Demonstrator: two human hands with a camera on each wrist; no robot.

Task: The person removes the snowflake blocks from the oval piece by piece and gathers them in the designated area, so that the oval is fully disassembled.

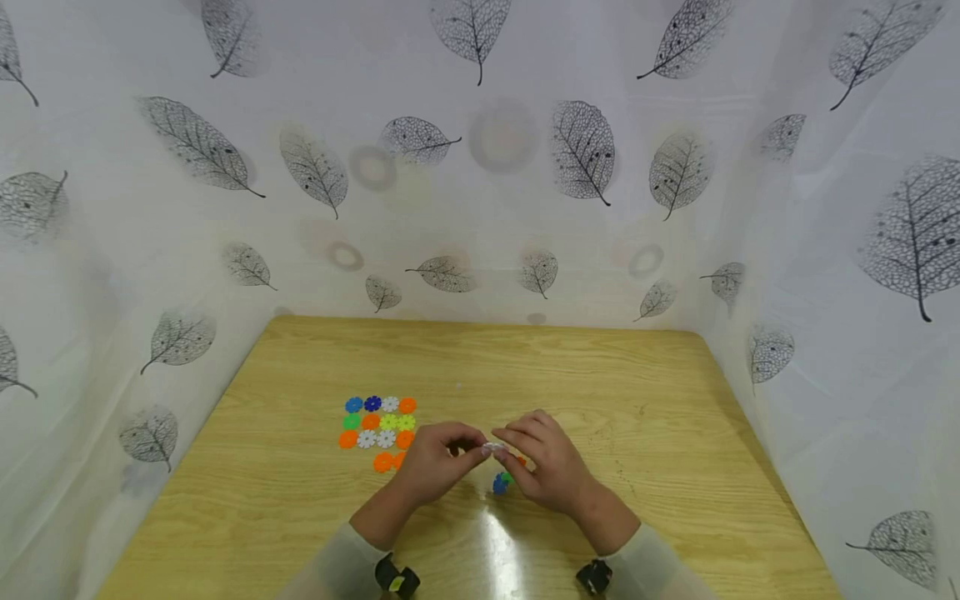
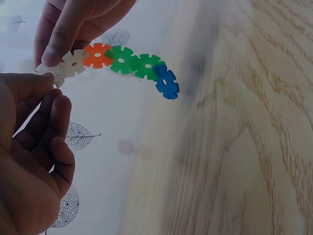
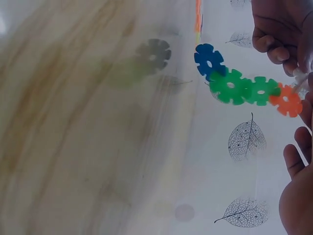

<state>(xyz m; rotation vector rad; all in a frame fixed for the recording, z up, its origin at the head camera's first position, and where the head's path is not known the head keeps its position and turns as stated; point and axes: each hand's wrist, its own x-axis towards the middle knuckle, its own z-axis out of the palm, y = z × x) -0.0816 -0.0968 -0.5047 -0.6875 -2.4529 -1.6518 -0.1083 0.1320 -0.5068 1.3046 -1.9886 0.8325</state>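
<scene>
A chain of interlocking plastic snowflake discs hangs between the hands: a blue disc (image 2: 167,82) at its free end, then two green discs (image 3: 230,86), an orange disc (image 2: 97,56) and white discs (image 2: 73,63). My left hand (image 1: 435,465) pinches the white end between thumb and forefinger. From the other side, my right hand (image 1: 551,462) pinches the white part too, with its other fingers spread in the head view. The fingertips of both hands nearly meet and partly cover the endmost white disc. Blue and green discs dangle below the right hand above the table.
Loose snowflake discs lie in rows left of the hands, among them a dark blue disc (image 1: 372,403), a green disc (image 1: 352,422) and an orange disc (image 1: 384,462). The left forearm is near the lowest ones. A leaf-print curtain (image 1: 480,200) surrounds the wooden table (image 1: 645,400).
</scene>
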